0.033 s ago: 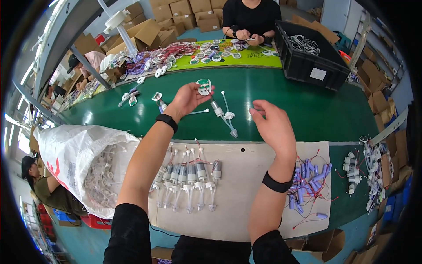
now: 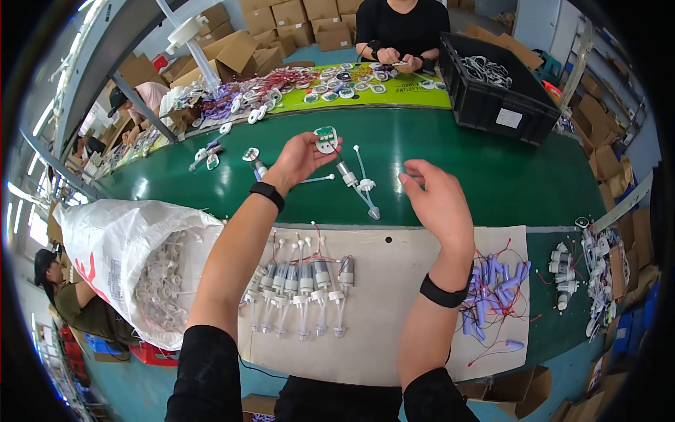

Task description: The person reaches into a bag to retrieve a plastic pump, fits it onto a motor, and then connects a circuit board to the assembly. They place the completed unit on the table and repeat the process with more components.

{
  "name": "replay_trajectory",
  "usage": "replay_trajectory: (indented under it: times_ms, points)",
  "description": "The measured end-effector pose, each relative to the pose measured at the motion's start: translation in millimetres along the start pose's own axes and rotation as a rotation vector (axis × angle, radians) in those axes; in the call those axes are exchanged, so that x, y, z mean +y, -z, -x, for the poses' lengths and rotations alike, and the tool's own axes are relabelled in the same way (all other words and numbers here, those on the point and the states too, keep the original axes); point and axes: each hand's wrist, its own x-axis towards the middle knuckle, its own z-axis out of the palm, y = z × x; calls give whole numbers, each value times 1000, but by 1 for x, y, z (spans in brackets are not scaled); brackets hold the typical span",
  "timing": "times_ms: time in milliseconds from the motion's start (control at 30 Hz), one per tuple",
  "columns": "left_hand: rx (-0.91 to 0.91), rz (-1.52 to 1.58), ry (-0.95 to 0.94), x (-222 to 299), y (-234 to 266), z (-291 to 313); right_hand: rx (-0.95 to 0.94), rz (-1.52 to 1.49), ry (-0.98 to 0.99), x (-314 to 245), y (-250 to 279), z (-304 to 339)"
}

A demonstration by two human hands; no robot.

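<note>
A black bin (image 2: 485,116) of pale cables (image 2: 486,72) stands on the bench (image 2: 408,133) at far right, beside a person in black (image 2: 402,27); cardboard boxes (image 2: 290,15) are stacked behind.

Long green desk (image 2: 520,176), glossy top. Behind it: stacked cardbd boxes (image 2: 288,14), blue-green flr (image 2: 307,55), pale wall panel (image 2: 538,27). L of desk: grey metal post (image 2: 144,107) & bright strip lts (image 2: 43,119) overhead. R of desk: metal shelving (image 2: 576,63), more brown ctns (image 2: 598,123) piled alongside.

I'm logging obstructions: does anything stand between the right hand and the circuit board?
Nothing visible blocks the right hand from the circuit board; a thin tube shows between, apparently lying on the green table.
</note>
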Motion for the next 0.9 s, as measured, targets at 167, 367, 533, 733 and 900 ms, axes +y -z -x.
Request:
replay_trajectory:
  times_ms: [167,367,533,733,900]
  points:
    - [49,16,6,-6,11,-5,-21,16,-6,2,1,0]
    - [84,-9,0,-11,25,-5,-26,48,6,2,-1,1]
    - [81,-29,-1,-8,30,-4,-27,49,11,1,-1,1]
    - [68,-75,-6,1,21,-18,-16,3,-25,5,7,-2]
    - [-50,-177,-78,32,-12,-60,125,-123,26,23,10,6]
